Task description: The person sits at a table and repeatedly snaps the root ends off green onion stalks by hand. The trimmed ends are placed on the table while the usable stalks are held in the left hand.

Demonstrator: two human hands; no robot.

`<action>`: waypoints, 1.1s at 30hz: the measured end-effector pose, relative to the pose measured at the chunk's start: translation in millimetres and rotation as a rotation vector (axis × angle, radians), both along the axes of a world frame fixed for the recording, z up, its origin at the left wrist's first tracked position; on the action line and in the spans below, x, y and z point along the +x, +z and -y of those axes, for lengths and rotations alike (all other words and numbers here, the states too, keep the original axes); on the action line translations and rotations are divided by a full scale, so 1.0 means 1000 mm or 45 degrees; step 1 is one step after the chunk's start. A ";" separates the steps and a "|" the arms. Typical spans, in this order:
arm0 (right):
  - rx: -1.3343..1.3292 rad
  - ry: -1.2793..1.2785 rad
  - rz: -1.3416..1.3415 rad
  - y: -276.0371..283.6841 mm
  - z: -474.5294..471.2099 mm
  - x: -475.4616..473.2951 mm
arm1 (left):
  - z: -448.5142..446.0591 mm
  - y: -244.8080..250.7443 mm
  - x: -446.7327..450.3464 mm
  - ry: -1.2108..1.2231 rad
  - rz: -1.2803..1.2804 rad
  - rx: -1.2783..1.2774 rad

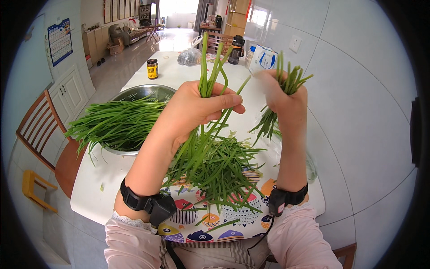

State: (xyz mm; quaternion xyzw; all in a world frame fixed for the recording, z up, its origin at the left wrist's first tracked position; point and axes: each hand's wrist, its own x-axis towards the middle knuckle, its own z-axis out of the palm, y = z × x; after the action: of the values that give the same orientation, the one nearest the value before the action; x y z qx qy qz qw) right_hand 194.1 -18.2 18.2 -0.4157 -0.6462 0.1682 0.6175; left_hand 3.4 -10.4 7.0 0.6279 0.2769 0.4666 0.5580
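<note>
My left hand [210, 104] is closed on a few long green stalks, which look like garlic chives [205, 67]; their ends stick up above my fingers and their leaves hang below. To its right, my right hand [285, 92], slightly blurred, grips a thicker bunch of chives [292, 80], stalk ends up and leaves down. Beneath both hands a loose heap of chive pieces and leaves [221, 164] lies on a fish-patterned mat [210, 220]. Left of my left forearm, a large pile of long chives [124, 121] rests in and over a perforated metal colander [144, 90].
On the white table [100, 188] stand a jar with a yellow label [152, 69], a tied plastic bag [189, 56], a dark bottle [236, 50] and a white paper bag [263, 59]. Clear plastic [310, 164] lies by my right forearm. A wooden chair [43, 131] stands at the left.
</note>
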 end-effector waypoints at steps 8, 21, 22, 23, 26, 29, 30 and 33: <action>-0.028 -0.086 0.186 0.006 -0.001 0.007 | -0.002 -0.002 -0.001 -0.013 0.062 -0.016; -0.439 0.571 -0.249 -0.008 -0.005 -0.016 | -0.005 -0.008 0.002 -0.028 -0.022 -0.013; -0.404 0.599 -0.292 -0.008 -0.006 -0.014 | -0.005 -0.008 0.002 -0.061 -0.041 -0.038; -0.369 0.625 -0.335 -0.007 -0.007 -0.010 | -0.005 -0.008 0.001 -0.081 -0.064 -0.065; -0.311 0.659 -0.394 -0.005 -0.008 -0.005 | -0.006 -0.008 0.002 -0.133 -0.092 -0.062; -0.357 0.685 -0.343 -0.005 -0.007 -0.006 | -0.006 -0.006 0.003 -0.130 -0.062 -0.042; -0.387 0.670 -0.318 -0.007 -0.007 -0.008 | -0.006 -0.006 0.002 -0.128 -0.048 -0.052; -0.396 0.610 -0.348 -0.008 -0.006 -0.011 | -0.005 -0.006 0.002 -0.128 -0.031 -0.084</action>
State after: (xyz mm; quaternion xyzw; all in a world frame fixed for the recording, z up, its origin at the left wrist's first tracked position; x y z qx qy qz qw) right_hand 182.7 -11.7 9.8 -0.3147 -0.6032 0.4601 0.5705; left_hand 5.8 -5.8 1.0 0.6280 0.2670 0.4208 0.5977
